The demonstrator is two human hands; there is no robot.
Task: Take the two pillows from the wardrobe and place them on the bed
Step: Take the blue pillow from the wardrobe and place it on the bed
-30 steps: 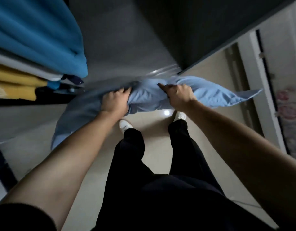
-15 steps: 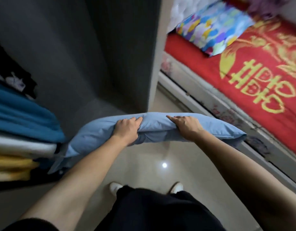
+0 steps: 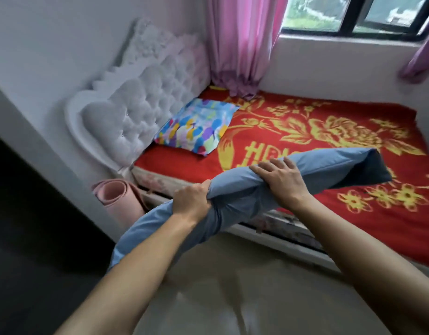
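A long light-blue pillow (image 3: 329, 165) hangs in the air over the near edge of the bed (image 3: 305, 131), which has a red cover with gold flowers. My left hand (image 3: 191, 201) grips the pillow near its middle, fingers closed around the bunched fabric. My right hand (image 3: 278, 180) holds it a little further right, fingers spread over the top. The pillow's right end reaches over the mattress; its left end droops toward the floor. A multicoloured pillow (image 3: 196, 125) lies flat on the bed by the headboard.
A white tufted headboard (image 3: 140, 112) stands at the left. A rolled pink mat (image 3: 114, 197) leans beside the bed frame. Pink curtains (image 3: 242, 44) hang by the window (image 3: 353, 13). The dark wardrobe side (image 3: 27, 213) is at my left. Pale floor lies below.
The view has swung from the wardrobe to the bed. Both hands have carried the blue pillow away from the shelves and up over the bed's near edge.
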